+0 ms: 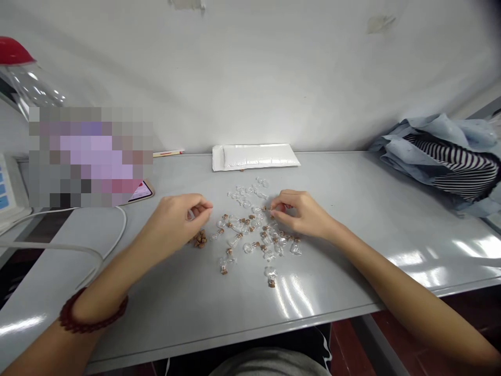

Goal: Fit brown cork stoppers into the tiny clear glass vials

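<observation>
My left hand (183, 216) is closed in a pinch, just above a small pile of loose corks (200, 239); whatever sits between its fingertips is too small to make out. Across from it, my right hand (291, 210) pinches thumb against forefinger at the edge of a scatter of tiny glass bottles. A corked mini bottle (259, 209) lies right at those fingertips, and I cannot tell if it is gripped. Several corked glass bottles (237, 239) lie between the hands. Farther back is a cluster of clear bottles (243, 194) without visible corks.
A white padded packet (258, 156) lies by the wall. To the left are a phone (141, 192), a white cable (124, 219), a pencil-like stick (168, 153) and a red-lidded clear jar (29, 78). A bluish bag with striped cloth (450, 156) rests at right on the grey table (176, 313).
</observation>
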A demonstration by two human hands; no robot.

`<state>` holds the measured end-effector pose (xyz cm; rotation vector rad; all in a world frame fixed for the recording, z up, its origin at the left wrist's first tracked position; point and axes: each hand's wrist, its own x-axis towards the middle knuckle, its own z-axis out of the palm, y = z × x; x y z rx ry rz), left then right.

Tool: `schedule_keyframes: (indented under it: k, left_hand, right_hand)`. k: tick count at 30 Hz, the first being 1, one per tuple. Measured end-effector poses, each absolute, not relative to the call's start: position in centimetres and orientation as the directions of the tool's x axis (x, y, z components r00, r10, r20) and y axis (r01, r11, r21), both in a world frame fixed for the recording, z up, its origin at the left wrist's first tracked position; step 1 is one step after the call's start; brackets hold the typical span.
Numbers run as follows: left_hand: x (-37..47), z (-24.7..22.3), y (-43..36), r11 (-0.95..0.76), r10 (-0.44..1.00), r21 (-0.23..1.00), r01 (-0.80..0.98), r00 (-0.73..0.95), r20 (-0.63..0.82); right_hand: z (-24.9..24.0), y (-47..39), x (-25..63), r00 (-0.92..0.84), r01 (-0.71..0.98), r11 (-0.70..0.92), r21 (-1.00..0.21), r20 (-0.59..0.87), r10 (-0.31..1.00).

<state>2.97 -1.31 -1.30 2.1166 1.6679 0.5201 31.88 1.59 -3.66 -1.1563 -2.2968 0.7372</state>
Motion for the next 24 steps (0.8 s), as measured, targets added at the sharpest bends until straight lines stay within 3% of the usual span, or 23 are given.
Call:
schedule_keyframes:
  k: [4,7,13,19,24]
  left_hand:
    - [1.0,-1.3,-0.7,-0.157,0.916,0.51,0.846,0.317,-0.246]
    - [0.9,-1.6,-0.9,-0.155,0.87,0.492,0.857,0.354,-0.343]
    - [2.2,-1.6,-1.3,-0.141,0.861,0.459,0.877,0.337,-0.38]
    - [2.7,-1.5,-1.5,-0.142,0.86,0.517,0.844,0.364,-0.358]
    - [3.1,-1.4,-1.4,-0.109,0.888,0.558,0.823,0.333,-0.318]
  right_hand:
    - [-4.1,1.8,31.7,-0.574,0.574,0.571,-0.587,0.208,0.792]
    - [-4.8,2.1,31.4,-0.515,0.578,0.56,-0.593,0.268,0.814]
    - [-6.7,3.2,31.3,-0.483,0.566,0.615,-0.549,0.384,0.787]
    - [-6.8,3.6,31.2,-0.502,0.581,0.572,-0.579,0.298,0.812]
    - [-7.0,4.0,31.3,-0.533,0.556,0.613,-0.562,0.325,0.781]
